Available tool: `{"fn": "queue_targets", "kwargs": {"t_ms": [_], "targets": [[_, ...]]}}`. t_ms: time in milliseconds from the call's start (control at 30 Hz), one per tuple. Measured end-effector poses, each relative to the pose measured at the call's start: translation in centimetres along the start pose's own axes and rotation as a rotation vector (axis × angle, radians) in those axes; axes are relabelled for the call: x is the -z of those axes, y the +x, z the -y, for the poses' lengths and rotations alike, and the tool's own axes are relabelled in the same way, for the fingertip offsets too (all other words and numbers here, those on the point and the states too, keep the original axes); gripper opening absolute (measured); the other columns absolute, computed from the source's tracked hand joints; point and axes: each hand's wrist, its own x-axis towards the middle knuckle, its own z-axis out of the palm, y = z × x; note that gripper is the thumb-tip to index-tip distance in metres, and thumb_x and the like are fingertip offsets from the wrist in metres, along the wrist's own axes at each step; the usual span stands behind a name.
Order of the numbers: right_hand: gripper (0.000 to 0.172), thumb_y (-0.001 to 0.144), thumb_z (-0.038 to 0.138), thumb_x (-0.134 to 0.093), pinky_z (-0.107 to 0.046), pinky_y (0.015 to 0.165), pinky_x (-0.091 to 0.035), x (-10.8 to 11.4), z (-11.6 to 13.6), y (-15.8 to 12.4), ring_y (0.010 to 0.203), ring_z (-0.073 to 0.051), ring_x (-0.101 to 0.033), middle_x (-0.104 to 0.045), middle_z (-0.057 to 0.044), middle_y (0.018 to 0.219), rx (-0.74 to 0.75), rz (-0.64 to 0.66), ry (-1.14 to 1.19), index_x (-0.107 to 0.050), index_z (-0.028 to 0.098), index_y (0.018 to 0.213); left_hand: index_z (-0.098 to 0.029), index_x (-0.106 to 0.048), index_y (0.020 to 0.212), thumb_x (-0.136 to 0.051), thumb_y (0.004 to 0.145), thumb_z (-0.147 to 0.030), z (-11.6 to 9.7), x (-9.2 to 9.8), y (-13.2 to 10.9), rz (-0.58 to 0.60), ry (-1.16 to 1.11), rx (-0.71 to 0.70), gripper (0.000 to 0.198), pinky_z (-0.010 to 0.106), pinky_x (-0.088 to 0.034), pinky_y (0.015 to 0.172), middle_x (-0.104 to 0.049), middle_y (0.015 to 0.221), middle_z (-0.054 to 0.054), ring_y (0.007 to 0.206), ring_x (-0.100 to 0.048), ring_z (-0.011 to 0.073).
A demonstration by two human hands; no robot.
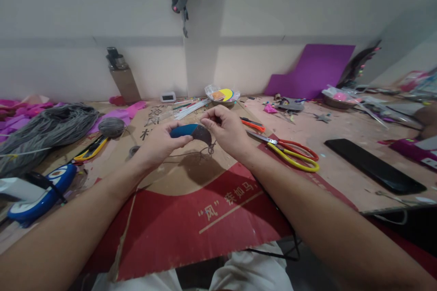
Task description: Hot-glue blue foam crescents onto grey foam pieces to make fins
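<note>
My left hand (157, 143) is closed around one end of a curved, crescent-like piece (184, 131), blue on the left and dark grey toward its pointed right end. At that pointed end, the fingertips of my right hand (228, 128) are pinched together, seemingly on grey yarn; the fingers hide the exact hold. A loose tangle of grey yarn (210, 149) hangs just below the tip. The piece is held above a cardboard sheet (191, 182) with red printing. Left of my left hand lies a ball of grey yarn (111, 127).
Scissors (293, 152) with red and yellow handles and an orange cutter (252, 124) lie right of my hands. Farther right is a black phone-like slab (373, 166). A yellow cutter (91, 149), a grey yarn skein (58, 127) and a blue tool (44, 195) are at left.
</note>
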Motion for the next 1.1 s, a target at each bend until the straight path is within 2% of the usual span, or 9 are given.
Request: {"fn": "queue_targets", "kwargs": {"t_ms": [200,400,533,667,800,967,1033,1100], "targets": [[0.012,0.086,0.026,-0.058,-0.028,0.06,-0.038,-0.1,0.3,-0.2,0.065,-0.012,-0.046,-0.053,0.001,0.073,-0.092,0.051,0.155,-0.055,0.02,0.075,-0.02,-0.063,0.08,-0.068,0.071,-0.035,-0.5,0.2,-0.2,-0.036,0.039,-0.027,0.018,0.024,-0.035,0.053,-0.054,0.065,-0.003,0.058,-0.046,0.0116],[0.014,0.084,0.033,-0.06,-0.025,0.052,-0.036,0.1,0.7,-0.3,0.058,-0.01,-0.043,-0.049,0.003,0.069,-0.184,0.19,0.355,-0.055,0.021,0.079,-0.019,-0.069,0.083,-0.065,0.071,-0.027,-0.4,0.5,-0.2,-0.058,0.107,-0.214,0.015,0.027,-0.044,0.066,-0.066,0.077,0.001,0.07,-0.057,0.0148],[0.011,0.084,0.03,-0.061,-0.026,0.058,-0.037,0.3,1.1,-0.4,0.061,-0.01,-0.044,-0.05,0.003,0.071,-0.135,0.225,0.367,-0.057,0.02,0.08,-0.019,-0.069,0.078,-0.063,0.073,-0.023,-0.8,0.8,-0.3,-0.08,0.126,-0.401,0.008,0.029,-0.047,0.07,-0.068,0.076,0.004,0.071,-0.059,0.0159],[0.01,0.084,0.029,-0.06,-0.027,0.064,-0.04,0.3,1.1,-0.4,0.069,-0.012,-0.048,-0.053,0.001,0.075,-0.083,0.246,0.318,-0.058,0.021,0.08,-0.021,-0.071,0.078,-0.064,0.076,-0.02,-1.1,1.5,-0.4,-0.052,0.126,-0.564,0.007,0.032,-0.05,0.081,-0.072,0.082,0.006,0.081,-0.065,0.0182],[0.01,0.084,0.028,-0.061,-0.03,0.076,-0.044,0.2,1.0,-0.5,0.08,-0.014,-0.054,-0.059,-0.001,0.085,-0.029,0.29,0.312,-0.059,0.021,0.077,-0.022,-0.073,0.079,-0.067,0.077,-0.022,-0.8,2.2,-0.2,0.002,0.091,-0.639,0.006,0.034,-0.052,0.081,-0.072,0.087,0.009,0.085,-0.067,0.0202],[0.01,0.082,0.023,-0.062,-0.036,0.089,-0.045,0.1,1.5,-0.7,0.104,-0.019,-0.06,-0.066,-0.006,0.107,-0.082,0.394,0.409,-0.059,0.02,0.073,-0.024,-0.075,0.083,-0.07,0.078,-0.026,0.3,2.8,0.2,0.03,0.132,-0.719,0.007,0.036,-0.052,0.085,-0.073,0.092,0.01,0.088,-0.067,0.0204],[0.011,0.082,0.021,-0.062,-0.035,0.086,-0.045,0.1,1.6,-0.8,0.102,-0.018,-0.06,-0.067,-0.005,0.102,-0.11,0.42,0.426,-0.058,0.02,0.073,-0.025,-0.075,0.085,-0.071,0.079,-0.029,0.6,2.9,0.3,0.031,0.165,-0.724,0.009,0.036,-0.052,0.086,-0.073,0.094,0.01,0.089,-0.067,0.0205],[0.011,0.082,0.021,-0.062,-0.031,0.077,-0.045,0.1,1.7,-0.8,0.087,-0.016,-0.06,-0.066,-0.002,0.088,-0.133,0.433,0.416,-0.058,0.02,0.073,-0.025,-0.075,0.084,-0.071,0.079,-0.033,0.6,2.9,0.3,0.033,0.176,-0.704,0.011,0.037,-0.051,0.087,-0.074,0.095,0.01,0.091,-0.067,0.0212]]}}
